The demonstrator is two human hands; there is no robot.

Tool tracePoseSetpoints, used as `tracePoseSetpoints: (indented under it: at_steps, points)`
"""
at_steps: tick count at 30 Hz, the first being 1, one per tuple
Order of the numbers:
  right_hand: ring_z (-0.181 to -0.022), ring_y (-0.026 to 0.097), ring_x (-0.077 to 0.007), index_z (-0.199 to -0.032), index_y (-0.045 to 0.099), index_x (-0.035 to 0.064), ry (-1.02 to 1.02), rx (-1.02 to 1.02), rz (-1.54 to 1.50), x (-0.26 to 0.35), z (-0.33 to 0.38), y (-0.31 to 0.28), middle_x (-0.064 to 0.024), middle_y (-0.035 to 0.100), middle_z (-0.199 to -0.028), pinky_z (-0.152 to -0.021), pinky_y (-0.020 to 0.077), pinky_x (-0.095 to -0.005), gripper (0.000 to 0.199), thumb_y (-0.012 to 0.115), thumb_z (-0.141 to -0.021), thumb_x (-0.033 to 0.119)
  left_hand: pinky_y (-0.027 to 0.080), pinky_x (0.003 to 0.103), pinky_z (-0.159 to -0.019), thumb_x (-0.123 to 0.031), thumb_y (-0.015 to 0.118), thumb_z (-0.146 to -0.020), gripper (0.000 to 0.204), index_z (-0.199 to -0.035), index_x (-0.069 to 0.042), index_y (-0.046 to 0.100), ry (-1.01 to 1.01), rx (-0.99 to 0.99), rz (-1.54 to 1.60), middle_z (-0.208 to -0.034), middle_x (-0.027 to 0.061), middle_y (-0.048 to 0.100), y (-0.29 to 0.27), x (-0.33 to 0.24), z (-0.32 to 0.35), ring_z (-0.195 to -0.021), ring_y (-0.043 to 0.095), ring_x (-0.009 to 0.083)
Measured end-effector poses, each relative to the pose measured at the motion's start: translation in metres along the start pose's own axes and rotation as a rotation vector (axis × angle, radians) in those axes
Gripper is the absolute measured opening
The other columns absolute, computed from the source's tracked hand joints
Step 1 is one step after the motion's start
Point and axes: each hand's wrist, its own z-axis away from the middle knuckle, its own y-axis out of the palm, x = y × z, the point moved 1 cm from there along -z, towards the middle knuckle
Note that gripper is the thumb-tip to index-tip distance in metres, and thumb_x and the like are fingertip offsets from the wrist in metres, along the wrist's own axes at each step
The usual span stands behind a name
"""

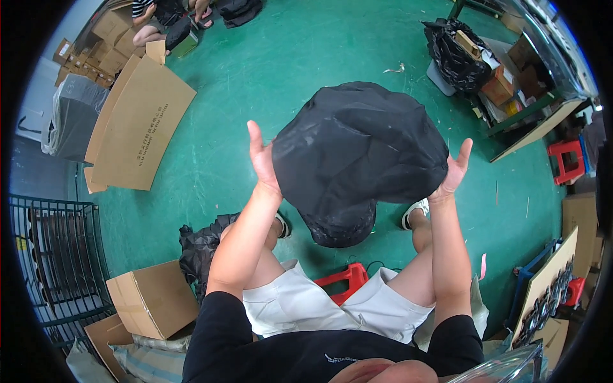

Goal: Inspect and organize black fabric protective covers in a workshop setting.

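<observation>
A big black bag (357,153), bulging and crinkled, fills the middle of the view, held up in the air over the person's knees between two raised hands, its knotted lower bulge hanging toward the red stool (345,279) they sit on. The left hand (263,163) is flat against the bag's left flank, fingers straight and spread rather than curled; the right hand (454,171) does the same on the right flank, so the bag is pressed between open palms, not gripped. To my eye that hold works best with even pressure from both sides and the palms kept low on the bulge, since the slick film looks likely to slide. Beneath lies a green painted floor (255,70), scuffed. Flattened cardboard sheets (137,124) lie to the left, a wire cage (54,255) and a closed carton (153,300) sit nearer, and another stuffed black sack (456,54) stands by cluttered shelving on the right.
</observation>
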Motion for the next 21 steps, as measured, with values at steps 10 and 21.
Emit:
tracePoseSetpoints:
  at_steps: [10, 21]
  points:
    - [-0.133, 0.042, -0.0378, -0.141, 0.038, -0.007, -0.086, -0.109, 0.072, 0.0, -0.004, 0.01, -0.0236, 0.041, -0.145, -0.113, 0.032, -0.0483, 0.089, 0.047, -0.09, 0.066, 0.033, 0.049, -0.112, -0.084, 0.042, -0.078, 0.109, -0.142, 0.003, 0.038, -0.151, -0.064, 0.012, -0.145, 0.0222, 0.042, 0.006, 0.017, -0.009, -0.133, 0.044, 0.0355]
    - [-0.135, 0.041, -0.0351, -0.142, 0.038, -0.0035, 0.032, -0.065, 0.154, -0.015, -0.008, 0.024, -0.022, 0.042, -0.146, -0.111, 0.0327, -0.0518, 0.084, 0.052, -0.09, 0.06, 0.034, 0.049, -0.111, -0.068, 0.045, -0.09, 0.09, -0.14, 0.005, 0.038, -0.021, -0.05, 0.022, -0.142, 0.0241, 0.045, 0.006, 0.011, -0.005, -0.129, 0.046, 0.037]
